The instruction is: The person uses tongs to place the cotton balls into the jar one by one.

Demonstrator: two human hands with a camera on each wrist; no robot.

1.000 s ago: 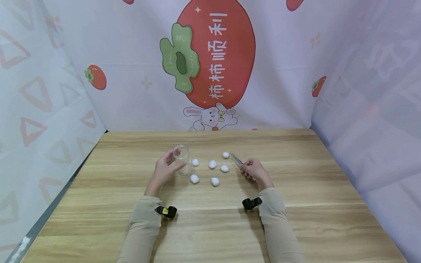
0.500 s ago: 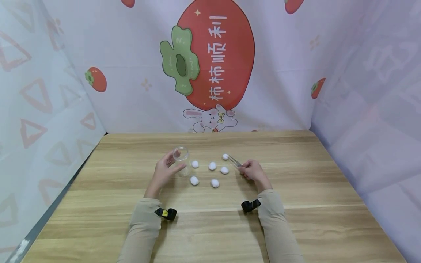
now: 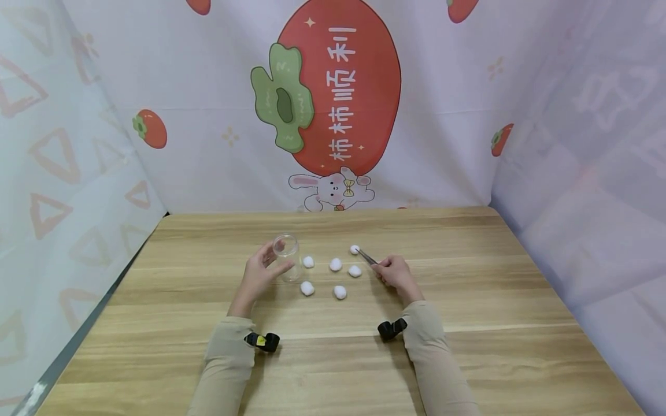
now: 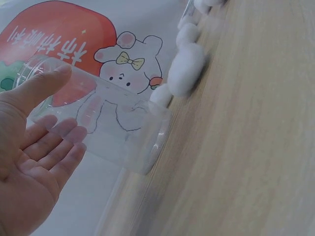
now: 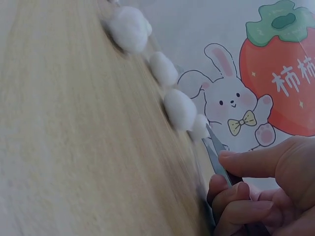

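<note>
My left hand (image 3: 261,274) holds a clear jar (image 3: 289,269) that stands upright on the table. In the left wrist view, the thumb lies on the near side of the jar (image 4: 115,125) and the fingers curl behind it. My right hand (image 3: 396,273) pinches metal tweezers (image 3: 367,257), better seen as tweezers (image 5: 216,160) in the right wrist view. Their tips reach the farthest cotton ball (image 3: 355,249); whether they grip it cannot be told. Several other cotton balls lie between the hands, among them a cotton ball (image 3: 335,264) in the middle and a cotton ball (image 3: 340,292) nearer the front.
The wooden table (image 3: 333,358) runs up to a printed cloth backdrop (image 3: 442,144) with a persimmon and rabbit. Cloth also hangs along the left and right sides. A black camera (image 3: 392,329) is strapped at each wrist.
The right hand has moved slightly left, bringing the tweezers from beside the farthest cotton ball onto it. The tweezers' arms look closer together. The left hand and jar stay put.
</note>
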